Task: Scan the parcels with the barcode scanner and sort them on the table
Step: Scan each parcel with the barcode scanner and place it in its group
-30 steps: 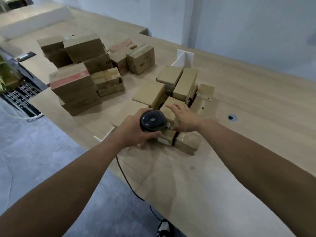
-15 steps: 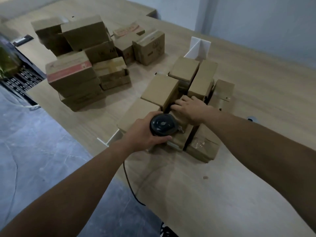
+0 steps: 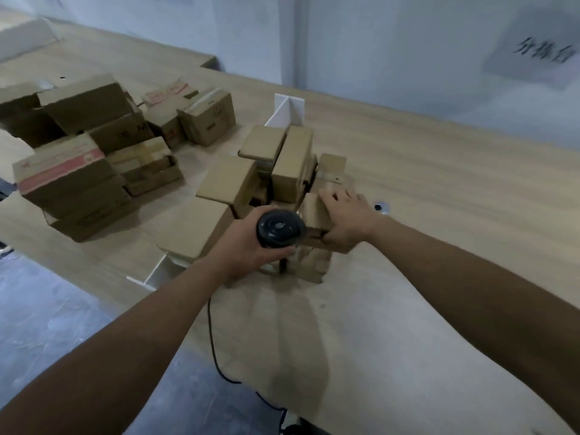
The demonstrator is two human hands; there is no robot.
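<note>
My left hand [image 3: 243, 251] grips the black barcode scanner [image 3: 280, 230], whose round end faces the camera, just above the near parcels. My right hand [image 3: 346, 216] holds a small brown cardboard parcel [image 3: 314, 216] by its right side, fingers over the top and thumb at the near edge. That parcel sits tilted on top of other small parcels [image 3: 309, 266] in the group at the middle of the wooden table [image 3: 439, 189]. More small parcels [image 3: 292, 158] stand behind it.
A heap of larger cardboard boxes [image 3: 78, 171] fills the table's left side. White dividers [image 3: 290, 109] stand behind and in front of the small group. The scanner's black cable [image 3: 213, 334] hangs over the near table edge. A round cable hole [image 3: 381, 207] lies to the right.
My right hand has shifted to the right and taken hold of a small parcel, which is now tilted up. The scanner stays beside it. The camera view has swung a little.
</note>
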